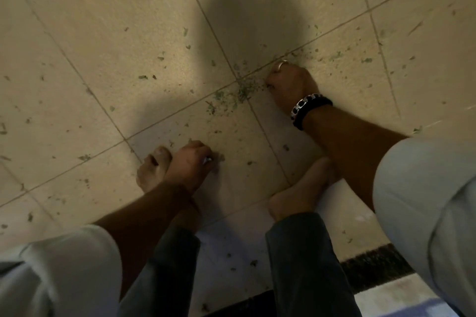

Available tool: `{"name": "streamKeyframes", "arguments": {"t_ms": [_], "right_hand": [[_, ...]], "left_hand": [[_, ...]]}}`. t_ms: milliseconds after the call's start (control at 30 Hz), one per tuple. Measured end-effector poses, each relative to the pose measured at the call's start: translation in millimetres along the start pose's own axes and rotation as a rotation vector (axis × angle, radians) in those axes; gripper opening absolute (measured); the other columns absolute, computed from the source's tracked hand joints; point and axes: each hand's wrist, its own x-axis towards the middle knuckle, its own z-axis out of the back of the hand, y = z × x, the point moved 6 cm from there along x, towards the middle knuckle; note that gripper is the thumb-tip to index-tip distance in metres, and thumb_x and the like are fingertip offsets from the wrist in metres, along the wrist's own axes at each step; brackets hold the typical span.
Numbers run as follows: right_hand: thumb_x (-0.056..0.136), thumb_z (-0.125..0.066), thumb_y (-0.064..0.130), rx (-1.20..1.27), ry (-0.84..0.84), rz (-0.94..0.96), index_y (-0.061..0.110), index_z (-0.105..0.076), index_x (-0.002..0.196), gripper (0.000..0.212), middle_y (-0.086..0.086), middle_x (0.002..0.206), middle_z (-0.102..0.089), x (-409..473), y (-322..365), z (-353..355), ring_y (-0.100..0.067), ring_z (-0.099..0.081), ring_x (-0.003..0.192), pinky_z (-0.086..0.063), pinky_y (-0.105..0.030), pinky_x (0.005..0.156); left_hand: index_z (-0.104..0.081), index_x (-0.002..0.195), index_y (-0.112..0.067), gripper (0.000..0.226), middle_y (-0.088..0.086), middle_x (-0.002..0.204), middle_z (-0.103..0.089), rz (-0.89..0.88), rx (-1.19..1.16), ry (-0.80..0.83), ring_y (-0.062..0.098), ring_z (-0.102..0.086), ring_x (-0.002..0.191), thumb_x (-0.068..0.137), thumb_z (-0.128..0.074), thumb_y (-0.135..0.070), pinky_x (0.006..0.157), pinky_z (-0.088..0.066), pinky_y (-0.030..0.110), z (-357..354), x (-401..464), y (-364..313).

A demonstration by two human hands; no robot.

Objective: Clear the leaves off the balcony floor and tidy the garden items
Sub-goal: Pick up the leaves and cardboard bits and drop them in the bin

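Small green leaf scraps (237,92) lie scattered over the beige tiled balcony floor (103,33), thickest where four tiles meet. My right hand (291,85), with a ring and a dark bracelet, is down on the floor just right of that heap. Its fingers are curled and pinch at scraps on the heap's edge. My left hand (190,162), also ringed, hangs low over my left foot (152,167) with its fingers curled into a fist. A single leaf bit (219,158) lies right beside its knuckles. What the fist holds is hidden.
My bare right foot (301,190) stands between my arms. A dark doormat (373,267) lies at the bottom right, beside a paler floor strip. My shadow darkens the middle tiles. More leaf bits dot the tiles to the left and far right.
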Motion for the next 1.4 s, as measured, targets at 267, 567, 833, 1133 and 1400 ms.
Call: {"name": "streamKeyframes", "arguments": {"t_ms": [267, 567, 833, 1133, 1400], "right_hand": [[0.093, -0.044, 0.003, -0.039, 0.079, -0.026, 0.009, -0.066, 0.111, 0.029, -0.016, 0.119, -0.058, 2, 8, 9, -0.034, -0.059, 0.106, -0.045, -0.034, 0.087], [0.084, -0.064, 0.012, 0.385, 0.008, -0.401, 0.015, -0.076, 0.099, 0.02, -0.006, 0.105, -0.073, -18, -6, 12, -0.024, -0.065, 0.101, -0.044, -0.019, 0.089], [0.08, -0.07, 0.011, 0.552, 0.29, -0.367, 0.014, -0.078, 0.09, 0.013, -0.006, 0.098, -0.074, -97, 81, -40, -0.021, -0.066, 0.093, -0.048, -0.026, 0.088], [0.077, -0.064, 0.006, 0.381, 0.237, -0.203, 0.01, -0.076, 0.087, 0.016, -0.017, 0.094, -0.067, -126, 144, -88, -0.038, -0.063, 0.085, -0.055, -0.038, 0.07], [0.072, -0.064, 0.005, 0.321, 0.162, -0.249, 0.015, -0.072, 0.083, 0.018, -0.014, 0.083, -0.067, -121, 143, -88, -0.036, -0.064, 0.076, -0.05, -0.036, 0.061]], "left_hand": [[-0.064, 0.11, -0.007, 0.027, 0.018, 0.101, -0.061, 0.042, 0.002, -0.024, 0.038, -0.061, 0.088, 0.085, -0.067, -0.016, 0.074, -0.051, 0.043, -14, 11, -19], [-0.065, 0.109, -0.008, 0.039, 0.016, 0.097, -0.062, -0.131, 0.057, 0.038, 0.037, -0.063, 0.082, 0.087, -0.044, -0.033, 0.065, -0.053, 0.043, -11, 8, -19], [-0.067, 0.104, -0.008, 0.028, 0.016, 0.099, -0.06, -0.085, 0.054, 0.04, 0.038, -0.062, 0.087, 0.086, -0.054, -0.026, 0.072, -0.052, 0.046, -18, -1, 2], [-0.068, 0.097, -0.011, 0.017, 0.013, 0.098, -0.061, 0.007, 0.07, 0.022, 0.036, -0.061, 0.091, 0.09, -0.056, -0.02, 0.07, -0.045, 0.039, -20, 4, 2], [-0.069, 0.102, -0.012, 0.02, 0.013, 0.103, -0.062, 0.002, 0.016, 0.032, 0.035, -0.061, 0.096, 0.087, -0.059, -0.018, 0.074, -0.046, 0.038, -15, 5, 8]]}}
